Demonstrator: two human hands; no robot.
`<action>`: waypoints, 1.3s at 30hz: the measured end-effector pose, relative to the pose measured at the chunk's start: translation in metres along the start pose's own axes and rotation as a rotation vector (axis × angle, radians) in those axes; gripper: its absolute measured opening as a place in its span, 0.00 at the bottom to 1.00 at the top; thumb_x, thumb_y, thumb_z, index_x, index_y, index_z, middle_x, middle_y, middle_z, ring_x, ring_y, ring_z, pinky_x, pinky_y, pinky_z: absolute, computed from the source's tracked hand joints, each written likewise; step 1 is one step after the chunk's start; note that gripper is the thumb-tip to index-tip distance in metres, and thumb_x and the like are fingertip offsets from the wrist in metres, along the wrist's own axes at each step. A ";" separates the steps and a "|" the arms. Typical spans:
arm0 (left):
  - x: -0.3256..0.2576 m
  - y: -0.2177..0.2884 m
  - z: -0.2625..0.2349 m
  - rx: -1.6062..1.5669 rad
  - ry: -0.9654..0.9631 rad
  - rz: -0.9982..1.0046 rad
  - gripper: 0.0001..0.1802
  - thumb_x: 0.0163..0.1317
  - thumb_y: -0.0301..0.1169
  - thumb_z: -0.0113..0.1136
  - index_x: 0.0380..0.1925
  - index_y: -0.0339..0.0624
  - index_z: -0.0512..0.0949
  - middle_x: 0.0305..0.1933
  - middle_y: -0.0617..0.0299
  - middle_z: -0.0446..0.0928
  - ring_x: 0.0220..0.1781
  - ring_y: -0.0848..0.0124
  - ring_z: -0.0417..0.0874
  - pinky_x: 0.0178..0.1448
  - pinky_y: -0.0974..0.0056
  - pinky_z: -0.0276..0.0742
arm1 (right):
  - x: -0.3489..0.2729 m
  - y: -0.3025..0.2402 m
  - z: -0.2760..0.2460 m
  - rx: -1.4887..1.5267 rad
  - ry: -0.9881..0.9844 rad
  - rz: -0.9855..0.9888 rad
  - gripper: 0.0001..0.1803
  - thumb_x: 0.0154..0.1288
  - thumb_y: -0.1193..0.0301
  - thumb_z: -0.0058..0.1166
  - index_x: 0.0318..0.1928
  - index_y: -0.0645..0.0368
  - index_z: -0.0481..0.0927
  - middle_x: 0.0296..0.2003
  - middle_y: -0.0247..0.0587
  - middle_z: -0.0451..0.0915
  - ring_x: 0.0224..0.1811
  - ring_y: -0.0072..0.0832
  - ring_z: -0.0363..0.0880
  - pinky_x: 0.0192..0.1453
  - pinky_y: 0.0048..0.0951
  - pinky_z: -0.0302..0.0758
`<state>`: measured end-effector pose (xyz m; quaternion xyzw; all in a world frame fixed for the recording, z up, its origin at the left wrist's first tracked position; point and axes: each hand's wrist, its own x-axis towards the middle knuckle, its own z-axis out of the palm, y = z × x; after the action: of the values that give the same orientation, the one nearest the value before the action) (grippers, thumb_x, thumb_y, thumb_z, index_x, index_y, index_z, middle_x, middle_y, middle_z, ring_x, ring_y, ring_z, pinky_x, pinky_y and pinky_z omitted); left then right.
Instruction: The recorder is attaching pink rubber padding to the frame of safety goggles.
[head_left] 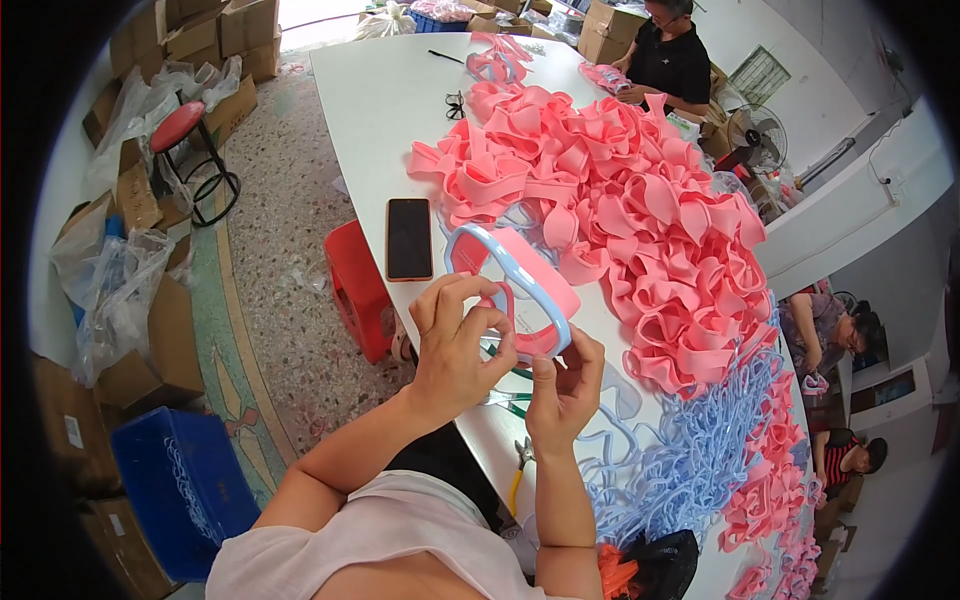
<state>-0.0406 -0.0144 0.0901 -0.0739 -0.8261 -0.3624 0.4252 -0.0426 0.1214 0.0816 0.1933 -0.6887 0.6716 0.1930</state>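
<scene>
Above the near edge of the white table I hold a looped, rubbery pink piece with a light blue rim (522, 278). My left hand (457, 345) pinches its pink edge on the left side, fingers curled. My right hand (563, 400) grips the lower end of the blue rim between thumb and fingers. A large heap of curved pink pieces (600, 190) spreads beyond my hands. To the right lies a tangle of light blue strips (665, 470). A green-handled tool (512, 400), partly hidden, and yellow-handled pliers (522, 470) lie below my hands.
A phone (409, 240) and black glasses (455, 105) lie on the table (365, 120). Left of it are a red plastic stool (355, 290), a blue bin (185, 490) and cardboard boxes (170, 345). A co-worker (672, 55) handles a pink piece at the far end; others work at right.
</scene>
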 end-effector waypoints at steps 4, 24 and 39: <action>-0.006 -0.009 0.009 0.038 0.049 0.115 0.13 0.40 0.25 0.67 0.28 0.47 0.75 0.50 0.63 0.71 0.60 0.59 0.66 0.62 0.56 0.57 | -0.001 -0.001 0.001 0.049 0.021 -0.002 0.21 0.67 0.73 0.58 0.57 0.66 0.68 0.49 0.41 0.75 0.50 0.26 0.76 0.54 0.26 0.75; -0.014 -0.025 0.004 -0.045 0.027 0.383 0.15 0.40 0.26 0.69 0.30 0.48 0.76 0.54 0.64 0.73 0.63 0.59 0.65 0.63 0.56 0.60 | 0.003 -0.002 0.002 0.187 0.082 0.016 0.22 0.67 0.75 0.56 0.58 0.65 0.66 0.50 0.43 0.74 0.51 0.26 0.76 0.50 0.24 0.76; -0.001 -0.004 0.004 0.025 0.065 0.088 0.13 0.40 0.25 0.67 0.27 0.48 0.76 0.54 0.63 0.71 0.65 0.57 0.62 0.65 0.56 0.55 | -0.008 0.005 0.003 -0.047 -0.002 -0.102 0.22 0.66 0.79 0.56 0.57 0.67 0.66 0.50 0.41 0.69 0.48 0.25 0.75 0.52 0.26 0.76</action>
<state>-0.0447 -0.0144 0.0858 -0.0929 -0.8121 -0.3353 0.4684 -0.0380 0.1188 0.0732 0.2241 -0.6936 0.6445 0.2308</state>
